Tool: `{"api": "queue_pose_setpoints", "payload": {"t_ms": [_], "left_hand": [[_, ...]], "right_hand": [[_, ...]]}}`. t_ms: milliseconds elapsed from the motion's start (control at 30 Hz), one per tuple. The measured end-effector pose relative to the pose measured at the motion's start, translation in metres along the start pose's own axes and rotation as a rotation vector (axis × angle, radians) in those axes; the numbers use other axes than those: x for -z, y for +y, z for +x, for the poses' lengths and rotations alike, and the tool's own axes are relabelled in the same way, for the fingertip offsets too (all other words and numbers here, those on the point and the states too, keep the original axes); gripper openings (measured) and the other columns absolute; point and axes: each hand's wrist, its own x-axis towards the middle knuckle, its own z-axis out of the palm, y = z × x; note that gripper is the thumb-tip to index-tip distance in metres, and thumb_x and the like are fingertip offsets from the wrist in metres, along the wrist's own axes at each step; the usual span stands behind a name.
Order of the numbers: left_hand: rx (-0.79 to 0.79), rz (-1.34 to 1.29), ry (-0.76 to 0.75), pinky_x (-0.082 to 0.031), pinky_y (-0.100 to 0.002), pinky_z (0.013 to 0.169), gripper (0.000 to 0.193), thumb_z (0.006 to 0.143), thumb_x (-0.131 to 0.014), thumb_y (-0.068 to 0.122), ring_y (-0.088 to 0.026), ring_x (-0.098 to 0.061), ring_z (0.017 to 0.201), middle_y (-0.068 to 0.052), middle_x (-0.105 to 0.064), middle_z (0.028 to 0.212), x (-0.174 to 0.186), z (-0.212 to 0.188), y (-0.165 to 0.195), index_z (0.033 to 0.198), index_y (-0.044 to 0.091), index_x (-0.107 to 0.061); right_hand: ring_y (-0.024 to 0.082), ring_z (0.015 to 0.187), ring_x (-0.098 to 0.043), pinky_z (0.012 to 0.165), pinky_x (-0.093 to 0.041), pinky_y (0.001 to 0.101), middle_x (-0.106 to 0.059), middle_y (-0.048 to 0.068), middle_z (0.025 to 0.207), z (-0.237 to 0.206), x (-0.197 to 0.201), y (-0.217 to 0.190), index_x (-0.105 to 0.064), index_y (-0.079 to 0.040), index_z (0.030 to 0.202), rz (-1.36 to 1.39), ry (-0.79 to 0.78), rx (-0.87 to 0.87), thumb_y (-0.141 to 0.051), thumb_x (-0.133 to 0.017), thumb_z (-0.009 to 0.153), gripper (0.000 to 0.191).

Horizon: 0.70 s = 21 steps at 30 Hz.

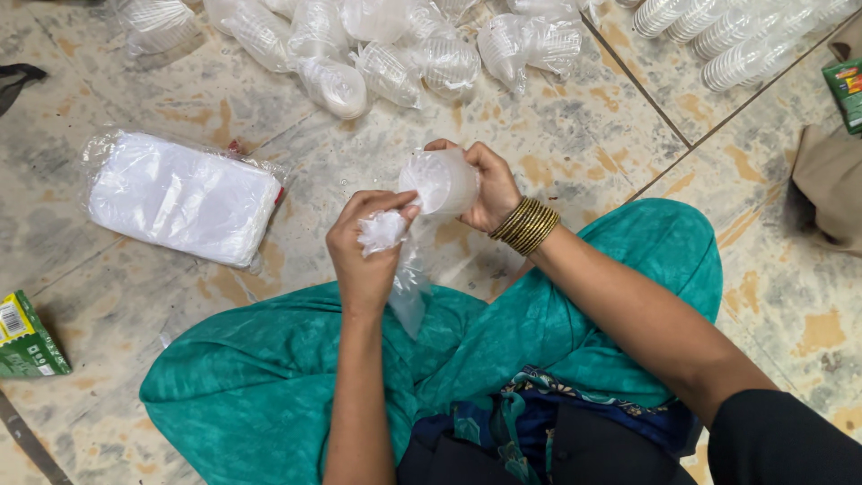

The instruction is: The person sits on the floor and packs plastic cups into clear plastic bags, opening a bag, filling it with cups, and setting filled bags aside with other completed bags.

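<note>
Lap first: I'm sitting on the tiled floor [575,135] with my teal skirt [269,377] spread out under my arms. Left hand [364,256] is closed in a pinch, thumb and fingers bunching up the mouth of a thin clear bag [404,283] that hangs down limp toward my knee. This stuff weighs basically nothing, it's soft and crinkly and kind of slippery, so I'd say gather a good wad of the film rather than hold one layer, or it'll just slide out. Right hand [489,189], the one with the gold bangles [525,224], is wrapped around a small clear plastic cup [440,180], fingers curled on the far side and thumb near the rim, held just above the bag's mouth and touching my left fingertips. The cup is light too, thin-walled and stiffish but I reckon it'd dent or crack if squeezed, so holding it round the body with a gentle grip feels right. Further out to my left lies a flat pack of white bags [180,198], and a green box [25,337] sits at the edge. Beyond my hands there's a heap of bagged cups [386,54], and to the far right rows of stacked cups [736,36] lying on their sides.
</note>
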Motion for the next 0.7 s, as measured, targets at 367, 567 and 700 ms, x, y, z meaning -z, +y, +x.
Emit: {"api": "queue_pose_setpoints", "payload": {"t_ms": [367,567,700], "left_hand": [[-0.071,0.317,-0.034,-0.048,-0.042,0.084,0.035,0.071,-0.054,-0.013,-0.037,-0.062,0.096,-0.016,-0.06,0.102,0.0,0.003,-0.014,0.103,0.0,-0.062],[-0.073,0.331,-0.045,-0.048,-0.044,0.082,0.031,0.076,-0.057,-0.013,-0.038,-0.062,0.096,-0.016,-0.059,0.102,-0.003,0.002,-0.024,0.104,0.0,-0.062],[-0.071,0.311,-0.047,-0.048,-0.043,0.083,0.031,0.075,-0.056,-0.013,-0.038,-0.062,0.096,-0.017,-0.059,0.101,-0.004,0.002,-0.028,0.103,-0.001,-0.061]], "right_hand": [[0.017,0.111,-0.06,0.094,-0.051,0.0313,-0.062,0.005,0.118,-0.008,-0.032,-0.005,-0.061,-0.007,0.118,-1.228,0.145,0.459,-0.016,-0.061,0.099,0.021],[0.021,0.106,-0.063,0.089,-0.052,0.0355,-0.065,0.007,0.112,-0.021,-0.066,-0.013,-0.073,-0.007,0.108,-1.637,-0.118,0.516,-0.023,-0.076,0.094,0.021],[0.022,0.099,-0.066,0.082,-0.053,0.0341,-0.065,0.006,0.107,-0.018,-0.064,-0.012,-0.071,-0.006,0.104,-1.602,-0.084,0.407,-0.019,-0.075,0.094,0.017]]}}
